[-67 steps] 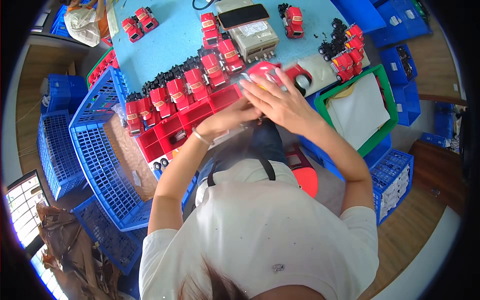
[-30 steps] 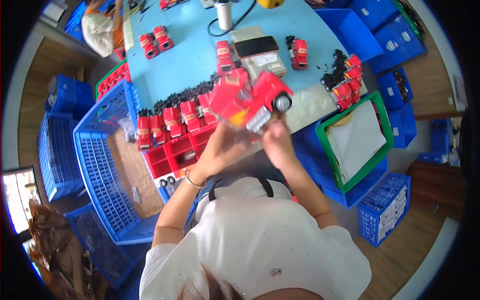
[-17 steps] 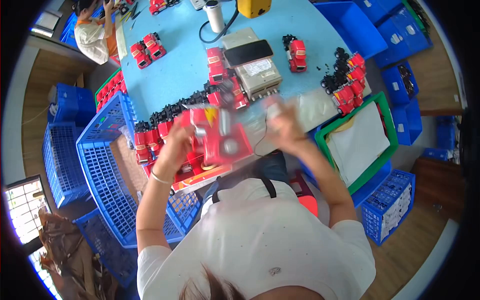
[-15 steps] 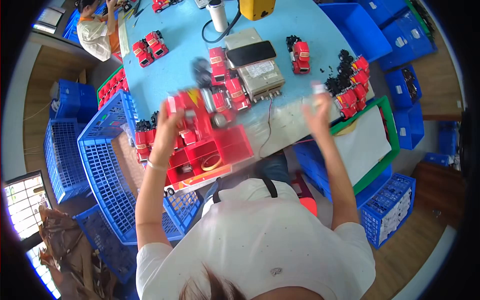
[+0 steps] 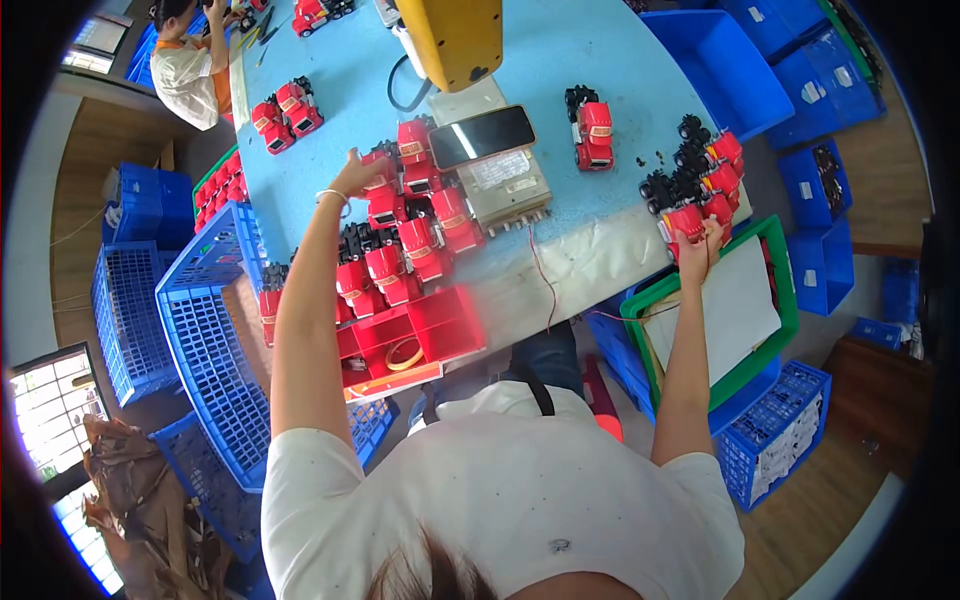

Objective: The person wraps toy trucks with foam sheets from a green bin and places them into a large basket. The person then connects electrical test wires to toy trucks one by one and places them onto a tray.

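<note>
My left hand [image 5: 358,175] is closed on a red toy truck [image 5: 382,207], which stands beside other red trucks left of the grey box [image 5: 505,190]. At the right edge of the table, my right hand [image 5: 699,250] has its fingers round the front of a red truck [image 5: 683,224] in a cluster of trucks with black wheels. A phone [image 5: 483,138] lies on the grey box. In front of the rows of trucks [image 5: 394,275] is a red compartment tray [image 5: 443,325] holding a yellow ring [image 5: 404,353].
A yellow device [image 5: 455,40] hangs over the far middle of the blue table [image 5: 350,90]. A thin wire crosses the near edge. Blue crates [image 5: 205,370] stand at the left; a green-rimmed bin [image 5: 787,290] holds white sheets at the right. Another person [image 5: 190,75] is at the far left.
My left hand has carried its truck forward and set it among the others. My right hand has moved right and down onto the cluster and taken hold of a truck. The yellow device appears larger and nearer.
</note>
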A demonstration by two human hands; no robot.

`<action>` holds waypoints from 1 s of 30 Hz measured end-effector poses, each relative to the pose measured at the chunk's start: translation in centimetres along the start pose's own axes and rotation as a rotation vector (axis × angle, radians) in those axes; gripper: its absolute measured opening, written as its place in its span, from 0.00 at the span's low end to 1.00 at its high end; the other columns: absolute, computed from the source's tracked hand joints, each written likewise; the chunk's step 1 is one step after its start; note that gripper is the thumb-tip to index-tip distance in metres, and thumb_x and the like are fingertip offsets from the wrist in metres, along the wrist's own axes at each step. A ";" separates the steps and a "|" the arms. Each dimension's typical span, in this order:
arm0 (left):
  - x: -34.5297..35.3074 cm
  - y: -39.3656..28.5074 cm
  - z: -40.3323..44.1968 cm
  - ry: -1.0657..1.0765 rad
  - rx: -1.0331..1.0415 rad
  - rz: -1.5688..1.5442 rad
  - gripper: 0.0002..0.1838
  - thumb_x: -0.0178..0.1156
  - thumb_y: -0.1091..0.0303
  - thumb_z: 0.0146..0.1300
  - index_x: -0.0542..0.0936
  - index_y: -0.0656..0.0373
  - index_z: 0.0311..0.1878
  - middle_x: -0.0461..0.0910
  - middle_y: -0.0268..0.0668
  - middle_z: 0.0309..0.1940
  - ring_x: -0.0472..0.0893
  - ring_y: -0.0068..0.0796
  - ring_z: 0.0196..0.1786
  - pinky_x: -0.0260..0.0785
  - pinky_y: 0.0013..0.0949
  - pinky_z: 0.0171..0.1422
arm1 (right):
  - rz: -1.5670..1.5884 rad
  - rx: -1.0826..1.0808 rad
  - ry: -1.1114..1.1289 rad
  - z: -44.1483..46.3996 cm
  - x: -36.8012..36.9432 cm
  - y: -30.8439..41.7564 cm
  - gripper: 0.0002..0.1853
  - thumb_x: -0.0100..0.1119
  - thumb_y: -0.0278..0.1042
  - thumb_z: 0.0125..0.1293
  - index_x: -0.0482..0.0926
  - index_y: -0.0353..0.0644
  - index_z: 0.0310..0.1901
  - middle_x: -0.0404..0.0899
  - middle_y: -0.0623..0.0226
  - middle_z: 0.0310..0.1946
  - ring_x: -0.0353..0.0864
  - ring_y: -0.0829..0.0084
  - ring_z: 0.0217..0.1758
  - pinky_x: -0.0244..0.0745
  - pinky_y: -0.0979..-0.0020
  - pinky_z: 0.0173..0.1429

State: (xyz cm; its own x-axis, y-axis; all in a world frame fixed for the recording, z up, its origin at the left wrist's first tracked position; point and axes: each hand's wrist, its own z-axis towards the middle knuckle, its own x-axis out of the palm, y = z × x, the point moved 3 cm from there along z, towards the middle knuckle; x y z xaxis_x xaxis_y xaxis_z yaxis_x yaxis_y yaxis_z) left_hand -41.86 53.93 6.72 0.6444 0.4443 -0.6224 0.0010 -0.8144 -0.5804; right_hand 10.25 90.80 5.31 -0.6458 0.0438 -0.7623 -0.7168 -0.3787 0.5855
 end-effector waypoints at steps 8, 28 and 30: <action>0.7 -6.2 -12.2 -0.268 0.902 0.253 0.44 0.67 0.60 0.50 0.56 0.67 0.66 0.64 0.55 0.60 0.65 0.51 0.62 0.58 0.42 0.67 | 0.578 -0.314 -0.123 -9.0 -4.6 13.1 0.29 0.71 0.21 0.44 0.64 0.43 0.47 0.70 0.56 0.50 0.73 0.64 0.49 0.71 0.64 0.50; 2.3 0.9 -36.6 0.549 0.051 -1.423 0.27 0.60 0.42 0.54 0.74 0.55 0.48 0.75 0.40 0.34 0.78 0.38 0.37 0.74 0.37 0.36 | 1.075 -0.368 0.870 -24.3 -12.3 35.3 0.14 0.59 0.28 0.62 0.69 0.38 0.47 0.77 0.62 0.35 0.76 0.78 0.35 0.71 0.78 0.39; 2.3 1.3 -37.3 0.723 -0.089 -1.444 0.29 0.56 0.37 0.56 0.75 0.54 0.47 0.75 0.39 0.31 0.78 0.37 0.34 0.74 0.36 0.33 | 0.931 -0.479 0.761 -24.5 -12.8 36.7 0.13 0.60 0.28 0.62 0.71 0.36 0.46 0.77 0.63 0.33 0.76 0.79 0.34 0.71 0.79 0.38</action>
State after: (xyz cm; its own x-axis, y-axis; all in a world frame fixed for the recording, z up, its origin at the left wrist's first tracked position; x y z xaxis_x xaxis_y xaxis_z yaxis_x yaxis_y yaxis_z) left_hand -11.83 39.95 24.14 0.2731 0.5804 0.7672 0.9198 0.0760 -0.3849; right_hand -1.35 53.67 29.83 -0.4237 -0.8876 -0.1808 0.1865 -0.2809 0.9415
